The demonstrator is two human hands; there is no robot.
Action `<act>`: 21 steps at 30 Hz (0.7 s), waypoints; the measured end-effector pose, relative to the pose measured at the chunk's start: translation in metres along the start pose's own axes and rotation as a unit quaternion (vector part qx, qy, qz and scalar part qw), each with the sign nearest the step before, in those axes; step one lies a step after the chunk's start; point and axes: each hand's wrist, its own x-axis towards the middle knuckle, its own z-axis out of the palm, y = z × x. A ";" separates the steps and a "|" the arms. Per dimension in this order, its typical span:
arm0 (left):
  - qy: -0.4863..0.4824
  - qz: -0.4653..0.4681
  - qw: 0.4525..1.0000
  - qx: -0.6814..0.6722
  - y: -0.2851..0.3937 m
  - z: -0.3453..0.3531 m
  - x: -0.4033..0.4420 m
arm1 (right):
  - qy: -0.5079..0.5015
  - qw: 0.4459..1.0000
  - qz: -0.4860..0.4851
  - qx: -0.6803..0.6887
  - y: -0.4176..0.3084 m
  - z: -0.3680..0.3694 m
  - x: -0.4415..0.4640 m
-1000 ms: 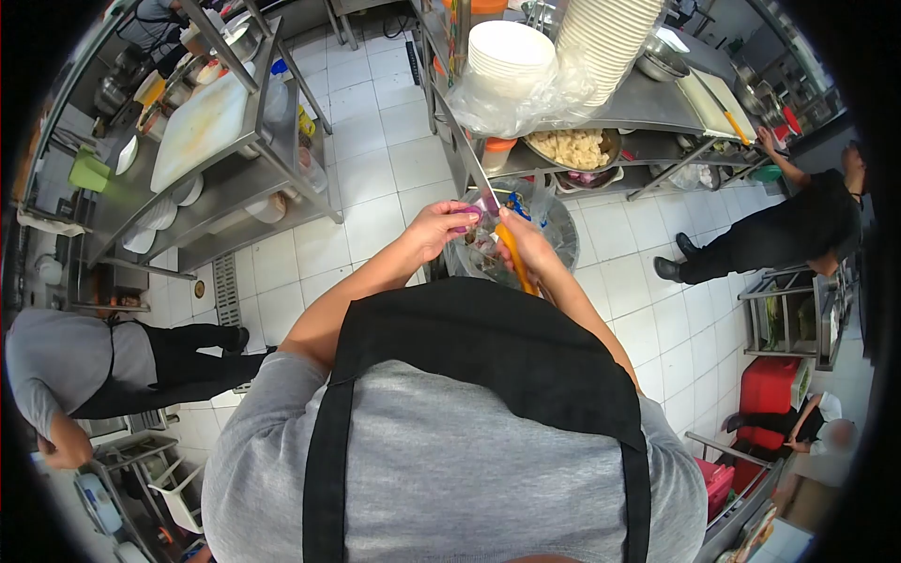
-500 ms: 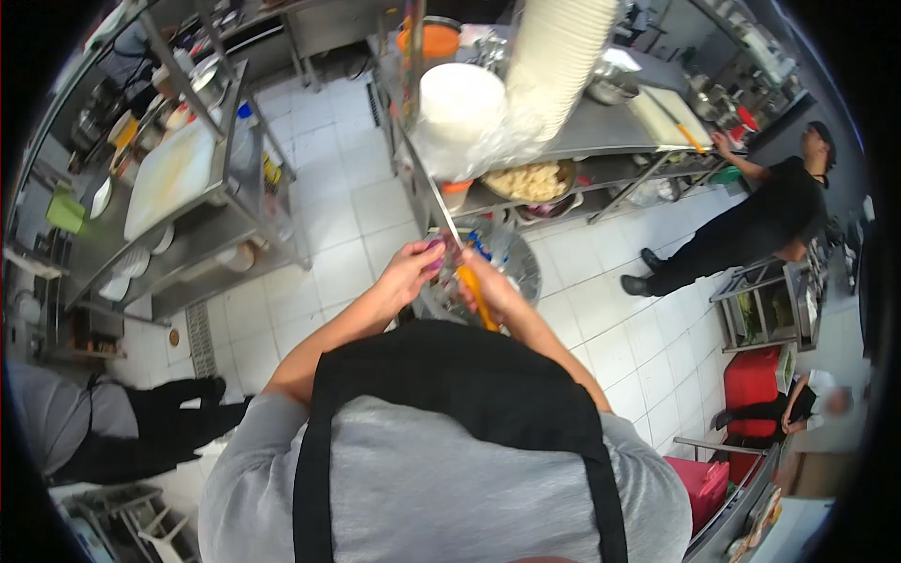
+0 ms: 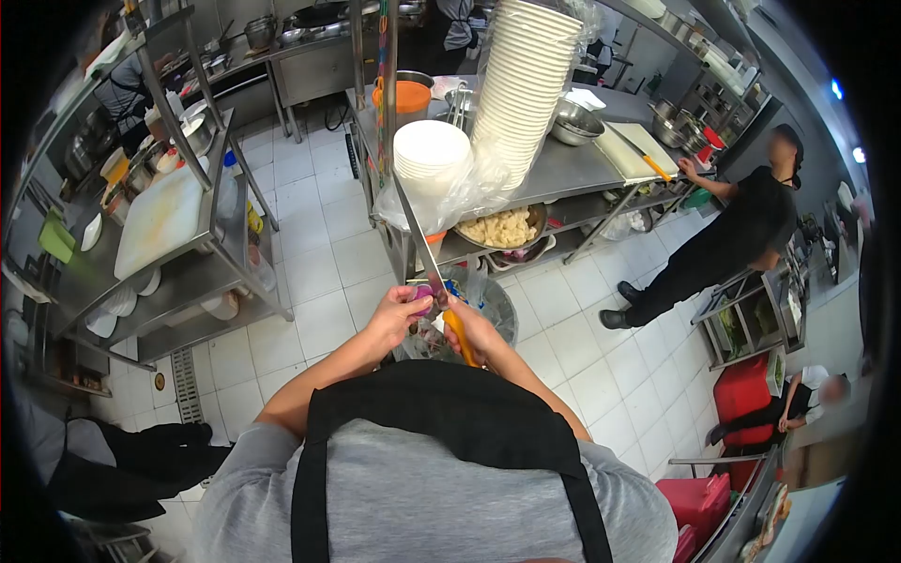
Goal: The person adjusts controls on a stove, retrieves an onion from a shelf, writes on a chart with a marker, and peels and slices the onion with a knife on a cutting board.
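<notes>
In my left hand is a small purple onion, gripped between thumb and fingers. My right hand is wrapped round the orange handle of a large kitchen knife. Its long blade points up and away from me, and the part near the handle lies close beside the onion; whether it touches I cannot tell. Below both hands stands a round bin lined with clear plastic, with bits of waste inside, partly hidden by my hands and apron.
Ahead, a steel table carries stacked white containers, a steel bowl and a cutting board with another knife. Pale food pieces fill a pan underneath. A person stands right; a steel shelf is left.
The camera view has tilted, so the room and my hands sit differently in the frame. Both hands keep their hold on the onion and knife, close together above the bin.
</notes>
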 end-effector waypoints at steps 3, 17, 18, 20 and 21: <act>0.004 -0.002 1.000 -0.004 0.001 -0.003 0.000 | -0.002 1.000 0.012 0.015 0.004 -0.003 0.001; 0.027 0.100 0.995 0.014 0.007 0.007 -0.003 | 0.021 0.999 -0.028 -0.011 -0.006 0.007 -0.005; 0.030 0.107 0.994 0.008 0.007 0.007 -0.004 | 0.016 0.999 -0.041 -0.013 -0.009 0.013 -0.008; 0.037 0.115 0.993 0.018 0.008 0.009 -0.007 | 0.000 0.998 -0.054 -0.018 -0.010 0.014 -0.008; 0.041 0.120 0.992 0.023 0.009 0.010 -0.008 | 0.008 0.998 -0.053 -0.025 -0.009 0.014 -0.008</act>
